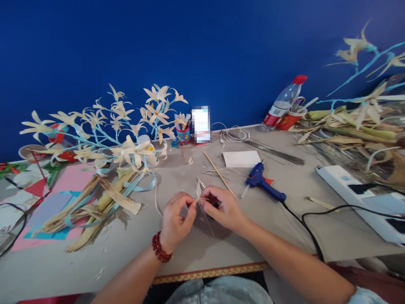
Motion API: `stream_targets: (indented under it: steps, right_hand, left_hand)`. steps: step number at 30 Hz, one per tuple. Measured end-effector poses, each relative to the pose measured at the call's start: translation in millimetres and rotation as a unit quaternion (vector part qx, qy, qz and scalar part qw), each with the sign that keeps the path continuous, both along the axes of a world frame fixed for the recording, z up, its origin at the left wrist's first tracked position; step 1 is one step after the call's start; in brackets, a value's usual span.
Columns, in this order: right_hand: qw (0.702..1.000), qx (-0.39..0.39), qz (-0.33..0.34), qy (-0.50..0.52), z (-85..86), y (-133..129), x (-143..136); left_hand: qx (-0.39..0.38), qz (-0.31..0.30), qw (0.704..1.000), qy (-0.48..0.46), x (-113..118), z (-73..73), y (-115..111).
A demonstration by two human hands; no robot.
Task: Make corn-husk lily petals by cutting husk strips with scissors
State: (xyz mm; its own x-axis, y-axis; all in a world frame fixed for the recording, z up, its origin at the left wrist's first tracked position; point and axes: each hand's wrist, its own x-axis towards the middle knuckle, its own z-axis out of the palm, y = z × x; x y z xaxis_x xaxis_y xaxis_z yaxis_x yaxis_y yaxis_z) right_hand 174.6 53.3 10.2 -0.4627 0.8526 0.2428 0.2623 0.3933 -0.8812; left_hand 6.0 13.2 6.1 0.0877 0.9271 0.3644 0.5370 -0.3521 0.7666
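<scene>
Above the front middle of the table, both hands meet at the fingertips around a small pale husk flower (pixel 198 190). One pointed petal stands up, and thin strips stick out to the right and downward. My left hand (pixel 179 215), with a dark red bead bracelet (pixel 161 248) at the wrist, pinches it between thumb and finger. From the other side, my right hand (pixel 224 207) is closed on the same piece in a pinch. Its base is hidden by the fingers. Just beyond the hands lie a thin wooden stick (pixel 219 174) and some fine wires.
A blue glue gun (pixel 264 183) lies right, its black cord running to a white power strip (pixel 354 198). Finished husk flowers (pixel 136 150) on blue stems and dried husks (pixel 104 202) fill the left. Behind are a phone (pixel 201 124), white card (pixel 242 159) and bottle (pixel 281 105).
</scene>
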Motion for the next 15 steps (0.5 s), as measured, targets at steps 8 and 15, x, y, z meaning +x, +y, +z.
stream_targets:
  steps: [8,15]
  right_hand:
    - [0.992,0.105,-0.010,-0.063,-2.6,-4.1,-0.7]
    - [0.993,0.103,-0.057,-0.010,-3.6,-2.3,4.1]
  left_hand:
    - [0.025,-0.013,0.998,0.048,2.5,3.3,3.7]
    - [0.025,0.023,0.999,0.007,-5.0,3.5,4.0]
